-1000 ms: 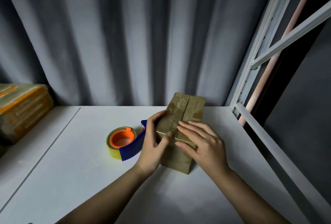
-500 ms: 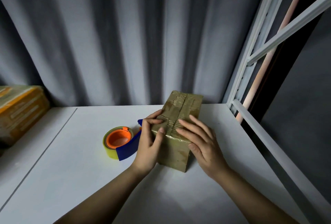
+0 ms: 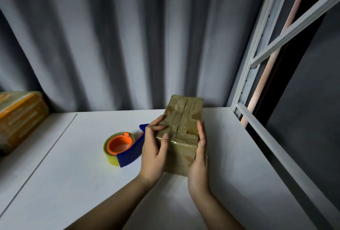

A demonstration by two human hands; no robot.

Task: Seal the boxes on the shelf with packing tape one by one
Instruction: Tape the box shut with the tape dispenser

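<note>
A small cardboard box (image 3: 181, 134) stands on the white shelf (image 3: 77, 174), both hands clasping it: left hand (image 3: 153, 151) curled around its left side, right hand (image 3: 199, 160) flat against its right. The tape dispenser (image 3: 122, 148) lies just left of the box.

White shelf (image 3: 73, 183) – box (image 3: 181, 149), tape dispenser (image 3: 122, 147), wrapped package (image 3: 16, 119).

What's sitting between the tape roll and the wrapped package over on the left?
Nothing: in the head view only bare white shelf lies between the tape roll and the wrapped package.
</note>
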